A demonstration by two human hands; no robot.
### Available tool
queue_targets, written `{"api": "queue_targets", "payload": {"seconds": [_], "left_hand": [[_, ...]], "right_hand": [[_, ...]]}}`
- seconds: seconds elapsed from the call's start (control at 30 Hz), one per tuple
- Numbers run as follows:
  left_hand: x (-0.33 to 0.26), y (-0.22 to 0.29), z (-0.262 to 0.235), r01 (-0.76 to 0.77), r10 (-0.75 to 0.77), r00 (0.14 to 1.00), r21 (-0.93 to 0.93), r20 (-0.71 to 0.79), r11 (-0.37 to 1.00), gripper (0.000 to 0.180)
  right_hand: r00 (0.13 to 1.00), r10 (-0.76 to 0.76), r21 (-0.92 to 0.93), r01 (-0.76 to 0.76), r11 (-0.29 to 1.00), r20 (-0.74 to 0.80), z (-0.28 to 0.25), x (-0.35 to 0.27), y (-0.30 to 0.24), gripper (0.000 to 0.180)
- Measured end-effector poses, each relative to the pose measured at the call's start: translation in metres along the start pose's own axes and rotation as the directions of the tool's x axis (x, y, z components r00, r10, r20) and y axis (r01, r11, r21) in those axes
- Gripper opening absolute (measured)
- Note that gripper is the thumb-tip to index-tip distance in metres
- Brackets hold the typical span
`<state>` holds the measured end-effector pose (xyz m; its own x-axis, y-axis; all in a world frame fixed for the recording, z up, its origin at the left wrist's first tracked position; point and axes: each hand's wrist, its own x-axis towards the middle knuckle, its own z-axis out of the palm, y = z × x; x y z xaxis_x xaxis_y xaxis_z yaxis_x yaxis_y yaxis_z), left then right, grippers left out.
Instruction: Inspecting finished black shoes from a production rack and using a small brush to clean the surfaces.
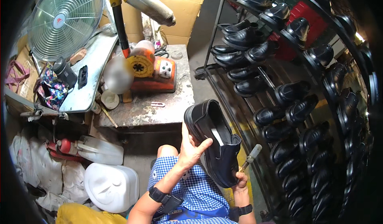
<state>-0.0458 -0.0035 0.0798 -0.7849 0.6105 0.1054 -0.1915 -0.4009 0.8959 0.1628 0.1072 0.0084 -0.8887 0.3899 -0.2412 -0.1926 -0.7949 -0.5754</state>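
A black slip-on shoe (211, 144) is held up over my lap, tilted with its opening toward me and a pale strip showing inside. My left hand (190, 150) grips its left side, the thumb lying over the upper. At the shoe's lower right end, my right hand (239, 181) is closed around a slim tool (251, 154) with a translucent, whitish end that points up and away to the right. The part of the tool inside my fingers is hidden, so its exact kind does not show. Whether the right fingers also press on the shoe I cannot tell.
Ahead stands a worn workbench (179, 84) bearing an orange-yellow machine (153, 78) with a raised metal nozzle (151, 8). A rack (215, 36) of black shoes fills the right. Left are a fan (60, 22), a tabletop (89, 70) and white plastic containers (111, 186).
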Motion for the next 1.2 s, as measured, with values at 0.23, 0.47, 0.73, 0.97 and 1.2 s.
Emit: {"api": "queue_targets", "payload": {"seconds": [0.23, 0.47, 0.73, 0.97, 1.2], "left_hand": [[-0.003, 0.003, -0.012, 0.072, -0.084, 0.993, -0.142, -0.078, 0.987, 0.057], [-0.032, -0.033, -0.022, 0.190, -0.176, 0.974, 0.097, -0.141, 0.977, 0.049], [-0.048, -0.051, -0.021, -0.398, 0.272, 0.914, 0.789, 0.300, 0.467, 0.021], [-0.046, -0.049, -0.026, -0.392, 0.339, 0.906, 0.804, 0.253, 0.446, 0.020], [-0.046, -0.052, -0.021, -0.366, 0.302, 0.923, 0.785, 0.237, 0.500, 0.017]], "right_hand": [[0.993, 0.035, 0.123, -0.022, 0.992, -0.109, 0.013, 0.000, 0.016, 0.058], [0.906, -0.395, -0.318, 0.334, 0.887, -0.153, 0.064, 0.019, -0.011, 0.055], [0.509, -0.841, -0.544, 0.660, 0.518, -0.183, 0.083, 0.078, -0.066, 0.045], [0.117, -0.970, -0.734, 0.637, 0.237, -0.213, 0.065, 0.193, -0.128, 0.054], [0.375, -0.867, -0.712, 0.506, 0.487, -0.327, 0.053, 0.270, -0.211, 0.079]]}}
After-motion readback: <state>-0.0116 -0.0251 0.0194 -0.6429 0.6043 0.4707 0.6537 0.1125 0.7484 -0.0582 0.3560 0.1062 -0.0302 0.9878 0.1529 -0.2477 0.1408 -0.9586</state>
